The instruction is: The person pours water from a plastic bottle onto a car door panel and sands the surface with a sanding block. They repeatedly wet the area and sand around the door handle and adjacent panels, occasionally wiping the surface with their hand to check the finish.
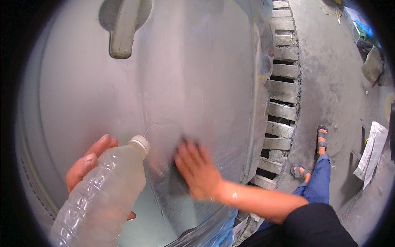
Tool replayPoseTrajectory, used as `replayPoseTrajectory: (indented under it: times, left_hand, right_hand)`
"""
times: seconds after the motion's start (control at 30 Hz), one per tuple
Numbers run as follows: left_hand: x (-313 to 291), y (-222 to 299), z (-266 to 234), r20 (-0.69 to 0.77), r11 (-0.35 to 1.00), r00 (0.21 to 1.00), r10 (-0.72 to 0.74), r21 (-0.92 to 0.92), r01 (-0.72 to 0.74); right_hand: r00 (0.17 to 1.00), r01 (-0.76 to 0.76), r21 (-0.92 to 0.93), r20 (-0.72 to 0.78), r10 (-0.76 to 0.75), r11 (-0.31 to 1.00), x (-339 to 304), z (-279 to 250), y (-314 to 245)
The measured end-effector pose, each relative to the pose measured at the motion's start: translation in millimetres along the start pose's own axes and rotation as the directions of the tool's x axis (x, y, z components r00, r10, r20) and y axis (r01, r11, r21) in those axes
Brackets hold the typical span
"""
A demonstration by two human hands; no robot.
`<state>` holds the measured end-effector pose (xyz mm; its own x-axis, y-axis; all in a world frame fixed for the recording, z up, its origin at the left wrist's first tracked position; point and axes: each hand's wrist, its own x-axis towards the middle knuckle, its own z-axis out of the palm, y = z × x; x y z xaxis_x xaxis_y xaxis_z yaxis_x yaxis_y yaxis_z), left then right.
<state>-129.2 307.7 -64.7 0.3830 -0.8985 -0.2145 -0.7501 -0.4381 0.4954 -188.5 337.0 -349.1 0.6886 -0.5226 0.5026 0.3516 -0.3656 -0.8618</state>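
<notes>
Bottle point(101, 193) gripped in left hand point(88, 164); right hand point(197, 168), blurred, presses dark pad point(181, 150) flat on grey car door point(185, 74).
Best kept wet, strokes overlapping, pressure even, clear of handle point(123, 29).

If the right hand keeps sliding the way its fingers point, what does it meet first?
The right hand points up-left along the grey car door. Bare panel lies ahead; the bottle cap sits just left of that line, though depth is unclear.

The person wears a black top point(317, 224), blue jeans point(319, 181) and dark strapped sandals point(321, 138).
</notes>
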Motion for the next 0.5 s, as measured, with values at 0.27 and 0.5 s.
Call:
replayPoseTrajectory:
  times: [0.27,0.5]
  left_hand:
    - [-5.9,17.7,13.4,-0.230,0.927,0.903,-0.362,-0.193,0.322]
    - [-6.6,14.5,9.9,-0.051,0.994,0.995,-0.089,0.059,0.092]
  right_hand:
    - [0.975,-0.033,-0.019,-0.222,0.028,0.999,73.3,-37.2,30.4]
    - [0.993,0.031,-0.029,-0.111,-0.034,0.999,-19.7,3.3,10.5]
